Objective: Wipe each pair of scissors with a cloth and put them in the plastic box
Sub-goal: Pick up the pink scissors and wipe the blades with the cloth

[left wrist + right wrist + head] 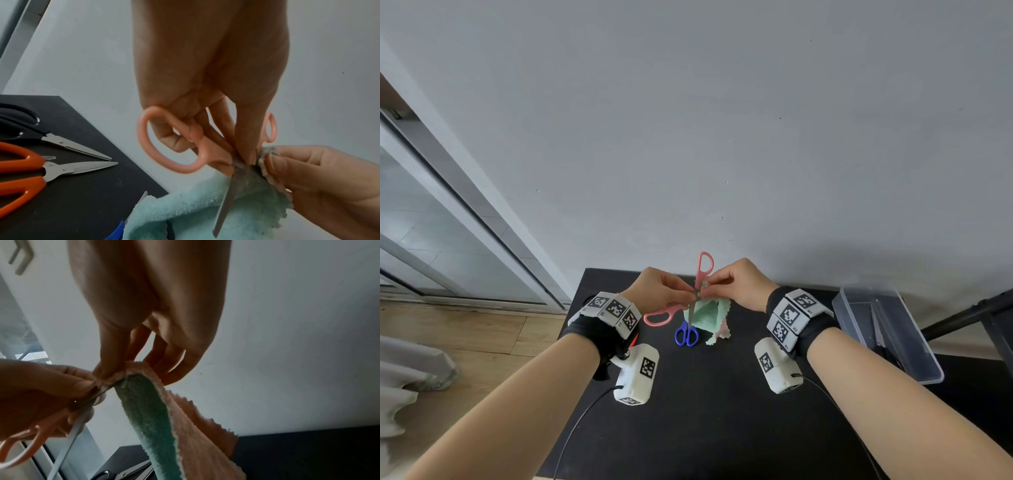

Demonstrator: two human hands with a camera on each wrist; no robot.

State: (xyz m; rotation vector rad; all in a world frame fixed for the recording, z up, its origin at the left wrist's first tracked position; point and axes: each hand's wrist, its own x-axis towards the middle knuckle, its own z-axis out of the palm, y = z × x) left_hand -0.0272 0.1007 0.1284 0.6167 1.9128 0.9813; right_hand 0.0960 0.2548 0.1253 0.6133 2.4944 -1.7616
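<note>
My left hand (686,291) pinches a pair of pink-handled scissors (704,266) near the pivot and holds them spread open above the black table (705,404). One loop points up; the other (170,141) hangs to the lower left. My right hand (709,286) pinches a green and pink cloth (709,317) around the base of one blade, right against the left fingertips. The bare blade (227,198) points down in front of the hanging cloth (156,418). The clear plastic box (924,346) stands at the right, with dark scissors inside.
Blue-handled scissors (686,334) lie on the table below the cloth. Orange-handled scissors (22,175) and black-handled scissors (20,123) lie at the table's left side. A grey wall rises behind the table, and a black stand leg (962,318) is at the far right.
</note>
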